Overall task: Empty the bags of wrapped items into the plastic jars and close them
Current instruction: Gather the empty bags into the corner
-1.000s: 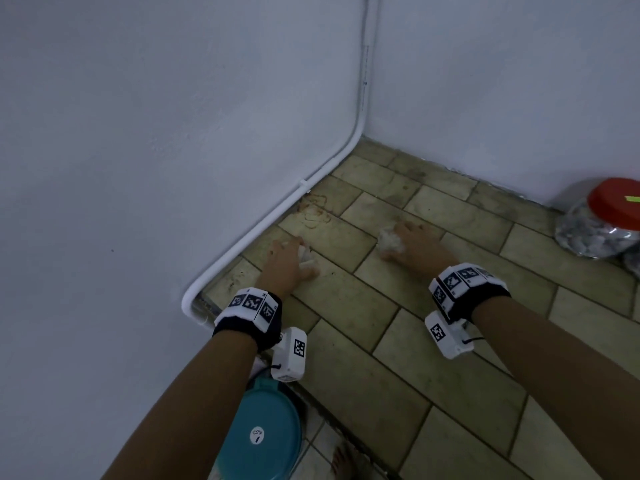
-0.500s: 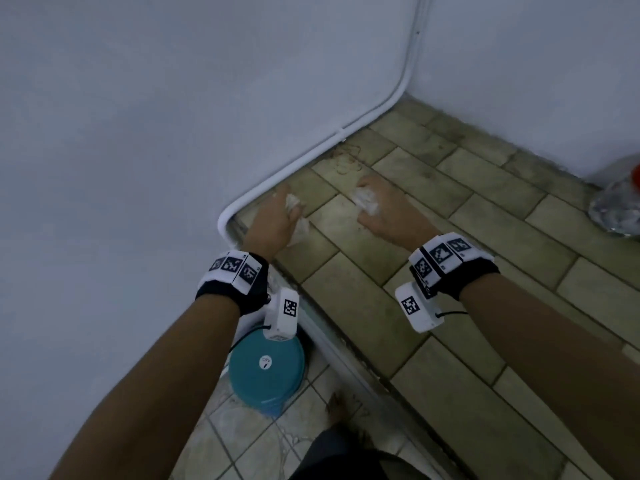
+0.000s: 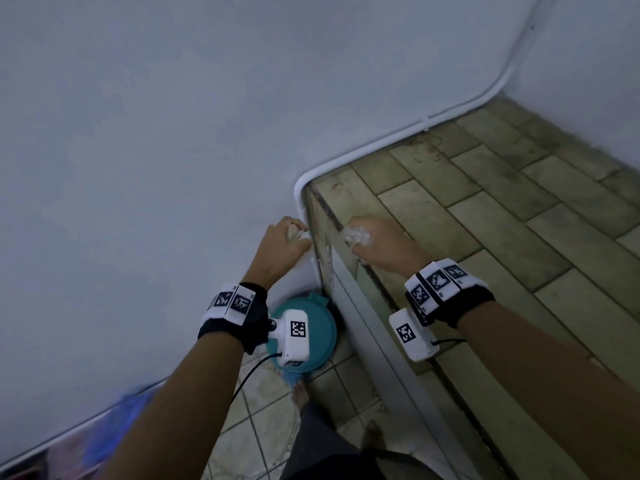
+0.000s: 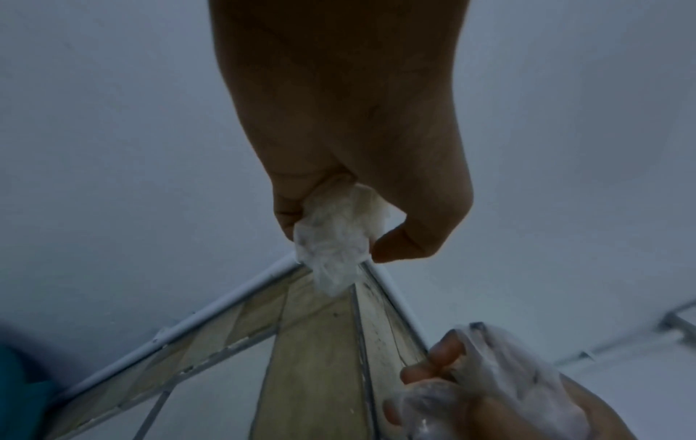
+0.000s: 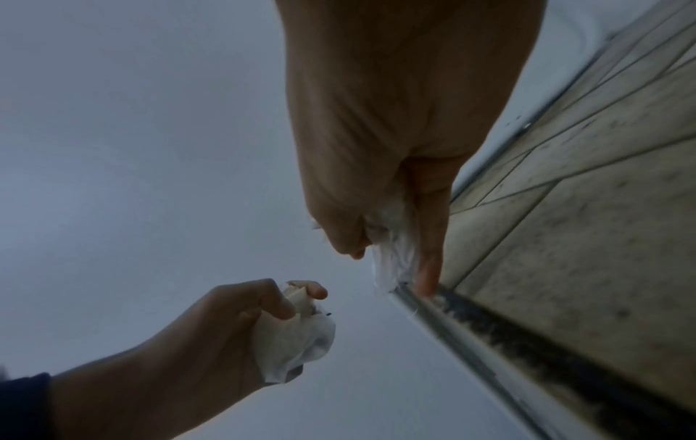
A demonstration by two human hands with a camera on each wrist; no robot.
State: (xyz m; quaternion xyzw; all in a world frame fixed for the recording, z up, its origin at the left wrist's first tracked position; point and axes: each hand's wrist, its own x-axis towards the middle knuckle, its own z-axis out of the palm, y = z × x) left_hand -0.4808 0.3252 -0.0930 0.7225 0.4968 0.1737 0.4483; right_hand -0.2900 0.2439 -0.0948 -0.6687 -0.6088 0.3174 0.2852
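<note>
My left hand (image 3: pixel 284 244) grips a crumpled clear plastic bag (image 4: pixel 335 238), held in the air just off the left end of the tiled counter (image 3: pixel 485 216). My right hand (image 3: pixel 377 242) grips a second crumpled clear bag (image 3: pixel 355 235) over the counter's front left corner; the same bag shows between thumb and fingers in the right wrist view (image 5: pixel 393 253). The two hands are a short gap apart. Each wad shows again in the other wrist view, the right one (image 4: pixel 501 384) and the left one (image 5: pixel 293 336). No jar is in view.
A teal round lid or bin top (image 3: pixel 318 327) sits on the floor below my left wrist, beside the counter's end. A white pipe (image 3: pixel 398 136) runs along the wall and counter edge. My feet (image 3: pixel 301 393) stand on the tiled floor. Something blue (image 3: pixel 114 420) lies at lower left.
Both hands have drawn back from the counter's surface toward its left front corner, carrying the crumpled bags. The view has swung left and down, and the red-lidded jar has left the picture.
</note>
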